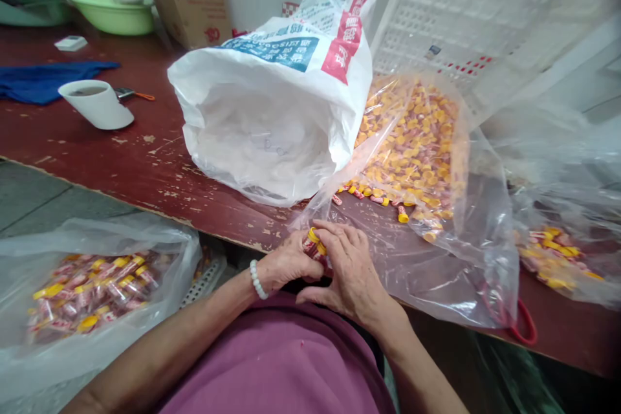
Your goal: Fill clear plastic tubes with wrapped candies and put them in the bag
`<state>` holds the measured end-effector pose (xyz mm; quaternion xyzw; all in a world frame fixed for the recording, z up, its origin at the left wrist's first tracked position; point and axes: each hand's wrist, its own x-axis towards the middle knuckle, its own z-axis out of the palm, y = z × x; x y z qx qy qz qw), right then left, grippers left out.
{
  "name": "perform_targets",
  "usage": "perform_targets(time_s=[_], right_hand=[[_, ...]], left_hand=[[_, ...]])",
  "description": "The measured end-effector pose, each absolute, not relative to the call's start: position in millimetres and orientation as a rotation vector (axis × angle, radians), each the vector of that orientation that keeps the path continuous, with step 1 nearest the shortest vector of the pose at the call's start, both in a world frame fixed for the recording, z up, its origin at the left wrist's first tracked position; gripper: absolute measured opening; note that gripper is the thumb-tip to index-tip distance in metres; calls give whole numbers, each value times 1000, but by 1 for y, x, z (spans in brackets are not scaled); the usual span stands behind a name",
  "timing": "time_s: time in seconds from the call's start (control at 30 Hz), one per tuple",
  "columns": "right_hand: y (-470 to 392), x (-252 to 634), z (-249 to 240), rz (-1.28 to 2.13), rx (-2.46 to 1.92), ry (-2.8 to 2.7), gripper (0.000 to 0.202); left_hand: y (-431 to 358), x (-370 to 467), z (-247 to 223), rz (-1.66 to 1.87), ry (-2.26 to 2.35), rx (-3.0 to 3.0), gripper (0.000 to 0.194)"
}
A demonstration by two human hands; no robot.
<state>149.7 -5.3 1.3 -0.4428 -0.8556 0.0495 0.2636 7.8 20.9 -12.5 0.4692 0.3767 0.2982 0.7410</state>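
Note:
My left hand (286,266), with a beaded bracelet (258,279) at the wrist, is closed around a few small red-and-white printed tubes with yellow caps (314,242), just off the table's front edge. From the other side, my right hand (350,266) curls its fingers over the same tubes, its thumb held lower and apart. The palms hide part of the tubes. Beyond my hands, a large clear plastic bag (480,272) holds a heap of similar yellow-capped tubes (412,142), several lying near its mouth. Left of it, a white printed sack (266,103) lies with its mouth facing me.
On the floor side at left, an open plastic bag (179,272) contains bundled tubes. The worn red table (160,168) carries a white cup (99,107), a blue cloth (48,81) and a green basin (109,10). A white plastic crate (466,6) leans behind. Red scissor-like handles (526,326) lie right.

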Motion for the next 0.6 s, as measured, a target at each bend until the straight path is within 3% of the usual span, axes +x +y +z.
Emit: perform_targets(time_s=[0.27,0.5,0.6], right_hand=[[-3,135,-17,20,-1205,-2165,42],[0,132,-22,137,-1254,-2005,53],[-3,129,-24,105,-1267,-1950,70]], left_hand=[[15,22,-13,735,952,1019,22],[23,16,-11,724,983,1074,22],[23,12,-9,692,1000,1097,27]])
